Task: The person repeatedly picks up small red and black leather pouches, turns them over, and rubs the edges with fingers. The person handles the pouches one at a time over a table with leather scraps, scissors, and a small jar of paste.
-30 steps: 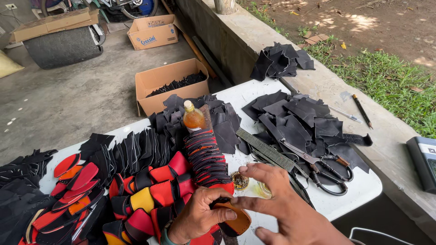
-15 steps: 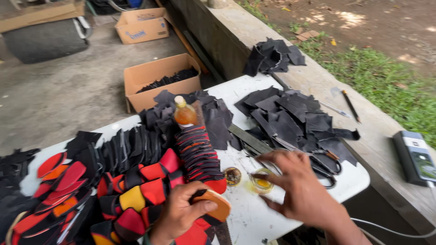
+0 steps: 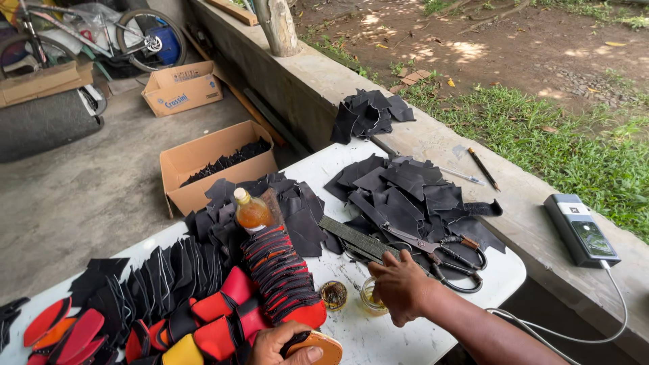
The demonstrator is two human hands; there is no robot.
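The right hand [image 3: 400, 287] reaches into a small open glass jar of amber glue [image 3: 372, 297] on the white table [image 3: 503, 274], its grip curled over the rim. The left hand [image 3: 282, 343] holds a tan oval leather piece [image 3: 319, 345], grip closed around it. A long overlapped row of red-and-black cut pieces [image 3: 280, 277] looks done; piles of loose black cut leather pieces [image 3: 412, 192] seem left.

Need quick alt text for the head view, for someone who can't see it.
The right hand reaches to a small glass jar on a white table while the left hand holds a tan leather piece. Black and red cut pieces, scissors and an amber bottle surround them.
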